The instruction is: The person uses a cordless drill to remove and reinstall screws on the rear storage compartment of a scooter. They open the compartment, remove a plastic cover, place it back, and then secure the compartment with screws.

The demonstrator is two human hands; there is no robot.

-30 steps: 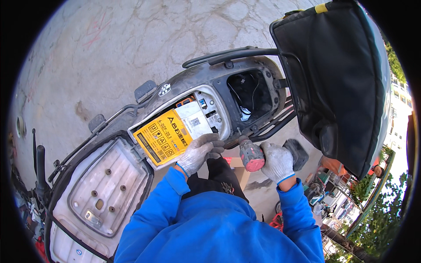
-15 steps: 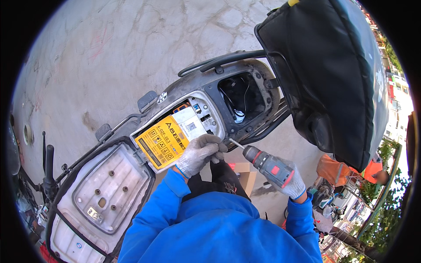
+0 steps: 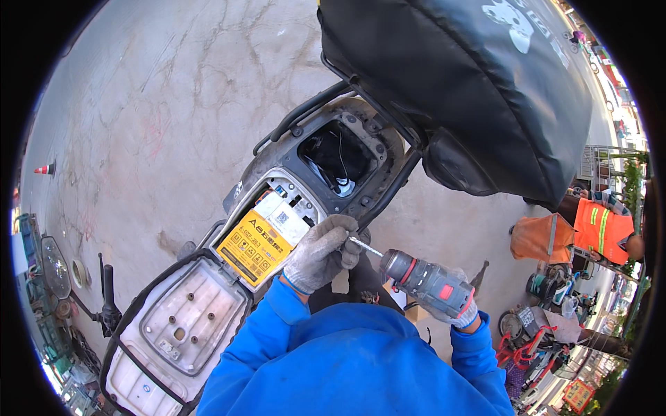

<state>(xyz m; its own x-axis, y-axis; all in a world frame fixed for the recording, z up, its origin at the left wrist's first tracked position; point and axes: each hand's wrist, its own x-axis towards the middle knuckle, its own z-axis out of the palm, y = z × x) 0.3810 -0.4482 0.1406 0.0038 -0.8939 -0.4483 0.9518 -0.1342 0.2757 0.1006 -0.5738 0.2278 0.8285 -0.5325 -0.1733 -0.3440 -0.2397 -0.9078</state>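
Note:
My right hand, in a pale work glove, grips a grey and red cordless drill. Its long spiral drill bit points left and up. At the bit's tip are the fingertips of my gloved left hand, pinched together; whatever small thing they may hold is hidden. Just beyond that hand, a yellow and white battery box sits in the open seat compartment of an electric scooter. Behind it, an open storage well has wires inside.
The scooter's seat is flipped open at lower left. A large black delivery box hangs over the scooter's rear. On the right are an orange bag, a person in an orange vest and cluttered tools. A traffic cone stands far left.
My view has turned, so the scooter and delivery box appear shifted left. The drill bit's tip, earlier apart from my left fingers, now meets them.

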